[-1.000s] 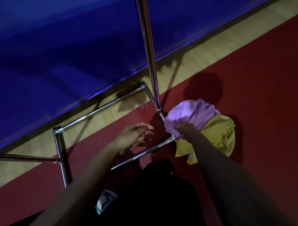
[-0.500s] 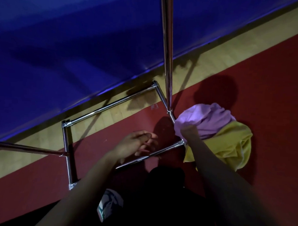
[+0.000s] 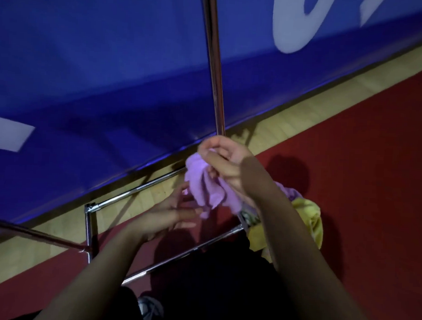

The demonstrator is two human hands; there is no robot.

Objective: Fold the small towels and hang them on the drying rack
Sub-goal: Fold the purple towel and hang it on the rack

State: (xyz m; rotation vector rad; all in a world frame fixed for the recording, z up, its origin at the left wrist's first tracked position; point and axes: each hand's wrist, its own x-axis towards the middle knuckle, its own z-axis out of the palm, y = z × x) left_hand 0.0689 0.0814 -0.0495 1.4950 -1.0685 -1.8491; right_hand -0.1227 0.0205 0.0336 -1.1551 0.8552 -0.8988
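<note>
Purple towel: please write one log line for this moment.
right hand grips purple towel, lifted | left hand touches its lower edge | yellow towel on floor | rack bare

No legible text anywhere.

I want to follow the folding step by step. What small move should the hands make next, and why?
Probably the left hand should pinch a free lower edge of the purple towel and spread it: the right hand grips it bunched, so it cannot be folded.
</note>
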